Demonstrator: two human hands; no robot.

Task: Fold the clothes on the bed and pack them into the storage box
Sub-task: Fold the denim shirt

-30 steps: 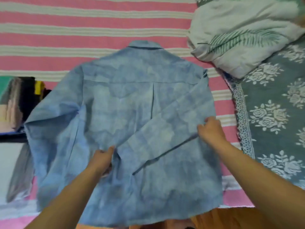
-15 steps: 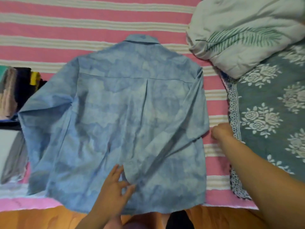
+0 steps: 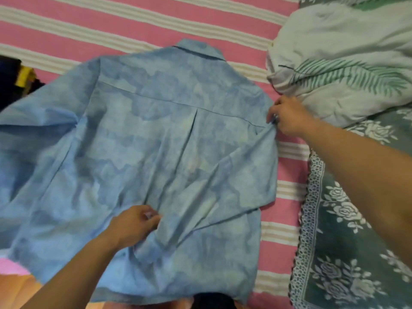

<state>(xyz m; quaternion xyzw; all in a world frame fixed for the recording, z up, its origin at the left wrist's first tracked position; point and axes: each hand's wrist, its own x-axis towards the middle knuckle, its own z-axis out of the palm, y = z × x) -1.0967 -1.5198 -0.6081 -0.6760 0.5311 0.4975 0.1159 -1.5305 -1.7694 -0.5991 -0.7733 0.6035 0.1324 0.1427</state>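
A light blue mottled shirt (image 3: 142,152) lies back-up on the pink-and-cream striped bed sheet (image 3: 156,23), collar at the far side. Its right sleeve is folded diagonally across the back toward the lower middle. My left hand (image 3: 133,226) pinches the cuff end of that folded sleeve near the shirt's lower centre. My right hand (image 3: 287,117) grips the fabric at the shirt's right shoulder edge. The left sleeve spreads out to the left. No storage box is in view.
A white quilt with green leaf print (image 3: 341,70) is bunched at the upper right. A grey-green rose-patterned blanket with lace edging (image 3: 347,253) covers the right side. Dark and yellow clothes (image 3: 15,79) lie at the left edge.
My right hand moved from the shirt's right side seam up to the shoulder edge and took hold there. My left hand closed on the sleeve's cuff end. The view shifted slightly.
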